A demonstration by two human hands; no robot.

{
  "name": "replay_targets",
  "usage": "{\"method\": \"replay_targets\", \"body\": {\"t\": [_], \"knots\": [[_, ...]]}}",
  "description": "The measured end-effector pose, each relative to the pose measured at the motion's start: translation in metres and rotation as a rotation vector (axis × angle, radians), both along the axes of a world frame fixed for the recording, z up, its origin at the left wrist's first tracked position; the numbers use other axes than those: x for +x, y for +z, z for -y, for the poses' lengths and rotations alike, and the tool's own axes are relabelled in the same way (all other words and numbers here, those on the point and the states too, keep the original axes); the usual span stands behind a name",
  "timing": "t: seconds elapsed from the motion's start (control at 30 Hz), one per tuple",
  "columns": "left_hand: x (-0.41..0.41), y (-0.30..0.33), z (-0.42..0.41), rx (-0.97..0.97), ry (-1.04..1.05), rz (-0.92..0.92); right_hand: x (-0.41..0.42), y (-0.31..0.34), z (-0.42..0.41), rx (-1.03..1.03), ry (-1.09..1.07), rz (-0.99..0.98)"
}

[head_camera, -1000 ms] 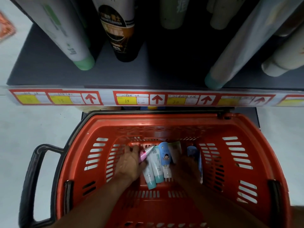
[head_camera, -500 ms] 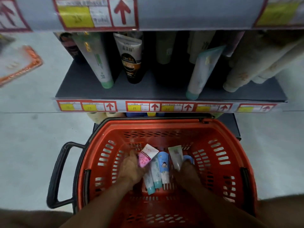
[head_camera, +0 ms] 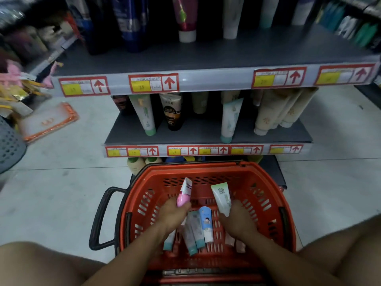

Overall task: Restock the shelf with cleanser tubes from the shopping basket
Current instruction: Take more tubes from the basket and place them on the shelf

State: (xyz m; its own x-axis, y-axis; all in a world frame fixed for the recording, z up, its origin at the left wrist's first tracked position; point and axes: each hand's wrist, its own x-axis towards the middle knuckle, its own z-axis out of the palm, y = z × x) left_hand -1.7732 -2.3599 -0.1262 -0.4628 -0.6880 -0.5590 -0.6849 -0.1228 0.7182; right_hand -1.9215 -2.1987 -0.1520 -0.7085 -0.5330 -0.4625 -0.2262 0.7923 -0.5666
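While both hands work inside the basket, here is how things lie:

L hand: left hand (head_camera: 175,213) w/ fingers curled round the cap end of a pink tube (head_camera: 184,196); tube lifted clear of the pile, crimped end up and tilted toward the shelf.

R hand: right hand (head_camera: 239,218) grips the lower end of a pale green tube (head_camera: 221,198), crimped end up, leaning a bit left.

Basket: red shopping basket (head_camera: 266,193) on the floor, right in front of the bottom shelf; black handle (head_camera: 103,215) sticks out on the left side.

Tubes left in basket: blue tube w/ cartoon figure (head_camera: 206,222) lies btwn the two hands, white cap toward the camera; beside it, to the left, white tubes w/ teal caps (head_camera: 192,238), partly under the L wrist. Exact count: can't tell.

Middle shelf: grey shelf (head_camera: 202,135) holds cleanser tubes standing cap-down; white tube w/ green cap (head_camera: 144,114), black-and-brown tube (head_camera: 172,111), a leaning white tube w/ teal cap (head_camera: 229,118), beige tubes (head_camera: 272,112) slanting at right. Open gap btwn the black tube and the leaning one.

Top shelf: dark bottles and a red tube w/ white cap (head_camera: 185,19), blurred.

Price tags: red-and-yellow labels w/ up arrows (head_camera: 153,83) along both shelf edges.

Floor: pale tiles; orange-edged packet (head_camera: 48,121) lying left of the shelf.
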Motion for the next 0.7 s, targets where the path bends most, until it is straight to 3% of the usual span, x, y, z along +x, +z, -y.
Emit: {"method": "replay_targets", "body": {"t": [0.07, 0.23, 0.47, 0.7], "knots": [[-0.001, 0.019, -0.005, 0.121, 0.064, -0.090, 0.002, 0.013, -0.002, -0.036, 0.008, -0.016], [-0.003, 0.054, -0.009, 0.142, 0.098, -0.178, 0.005, 0.050, 0.000, -0.138, 0.022, -0.105], [-0.001, 0.093, -0.010, -0.101, -0.036, -0.204, 0.007, 0.106, 0.001, -0.237, -0.005, -0.222], [-0.002, 0.145, -0.021, -0.372, -0.009, -0.317, -0.001, 0.158, -0.007, -0.330, -0.025, -0.318]]}}
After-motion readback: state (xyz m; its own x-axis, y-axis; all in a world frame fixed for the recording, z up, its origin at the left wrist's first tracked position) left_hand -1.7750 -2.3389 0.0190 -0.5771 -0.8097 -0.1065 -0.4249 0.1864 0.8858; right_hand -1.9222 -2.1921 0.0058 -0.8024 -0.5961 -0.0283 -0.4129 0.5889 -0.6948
